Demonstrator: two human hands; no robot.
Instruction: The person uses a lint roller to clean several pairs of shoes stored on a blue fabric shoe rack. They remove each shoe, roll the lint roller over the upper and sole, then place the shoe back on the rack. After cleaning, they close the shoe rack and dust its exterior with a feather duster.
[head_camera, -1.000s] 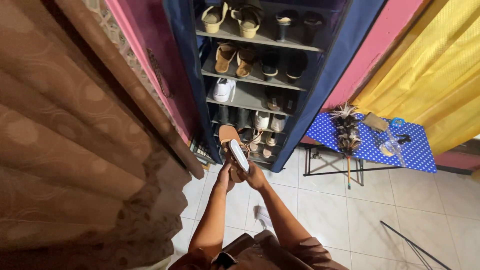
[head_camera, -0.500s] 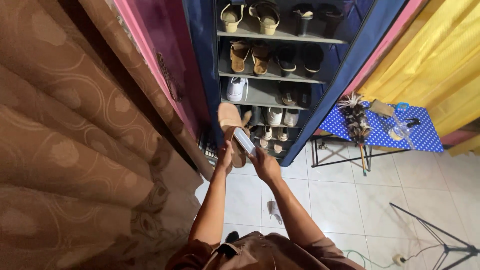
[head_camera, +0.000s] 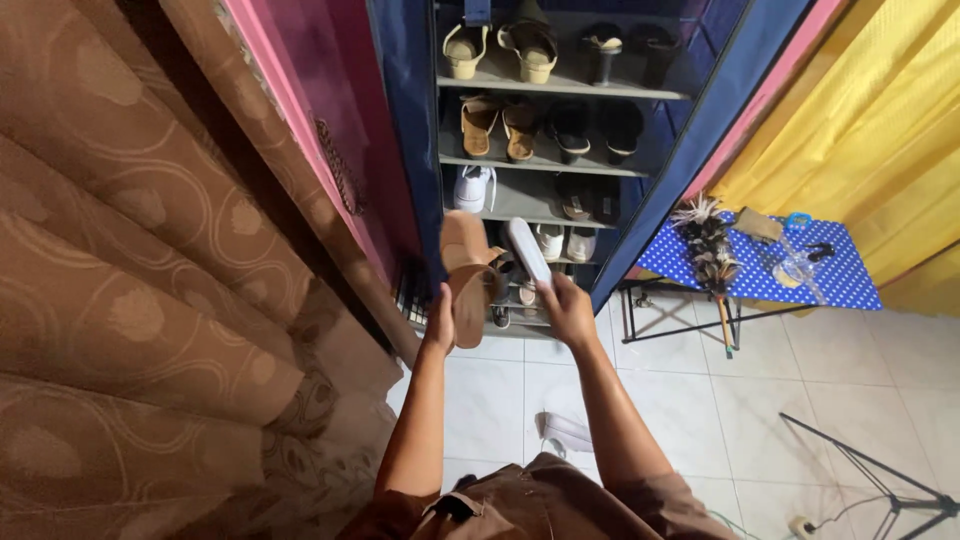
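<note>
You face a tall blue shoe cabinet (head_camera: 415, 150) whose grey shelves hold paired shoes, with a brown patterned curtain (head_camera: 130, 280) at your left and a blue dotted table (head_camera: 850, 285) at your right. Your left hand (head_camera: 438, 325) grips a tan sandal (head_camera: 468, 275) by its lower end, sole outward, in front of the lower shelves. Your right hand (head_camera: 568, 310) grasps a second sandal (head_camera: 527, 250), pale sole showing, just beside the first; whether the two touch is unclear.
</note>
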